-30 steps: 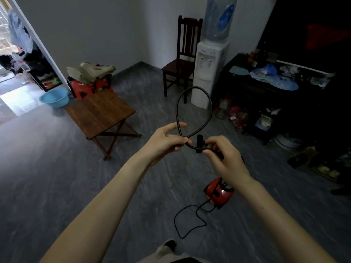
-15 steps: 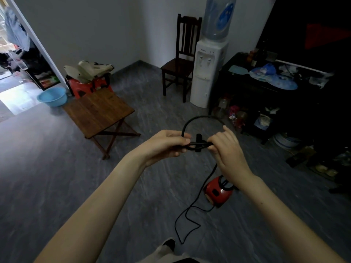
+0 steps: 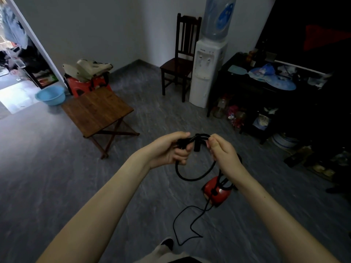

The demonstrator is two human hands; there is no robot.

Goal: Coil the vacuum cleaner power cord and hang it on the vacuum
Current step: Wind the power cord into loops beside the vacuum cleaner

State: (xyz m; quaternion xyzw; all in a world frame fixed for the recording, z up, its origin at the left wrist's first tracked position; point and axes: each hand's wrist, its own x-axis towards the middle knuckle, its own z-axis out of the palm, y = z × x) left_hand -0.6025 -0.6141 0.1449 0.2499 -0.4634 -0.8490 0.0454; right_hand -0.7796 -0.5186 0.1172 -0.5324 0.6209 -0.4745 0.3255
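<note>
A small red vacuum cleaner [image 3: 217,191] sits on the grey floor below my right wrist. Its black power cord [image 3: 191,178] hangs in a loop under my hands, and the rest snakes loose on the floor [image 3: 187,221] toward my shoe. My left hand [image 3: 171,148] is closed around a bunch of the cord. My right hand [image 3: 221,150] pinches the cord at the top of the loop, a hand's width from the left. The black plug [image 3: 197,144] hangs between the two hands.
A wooden folding table [image 3: 96,111] stands to the left, with a blue basin [image 3: 50,94] and a red stool with bags [image 3: 85,78] behind it. A dark chair [image 3: 180,61] and a white water dispenser [image 3: 208,63] stand against the wall. A cluttered dark cabinet [image 3: 266,92] fills the right.
The cord loop that stood up above my hands has swung down and now hangs below them. My left hand has closed into a fist on the gathered cord.
</note>
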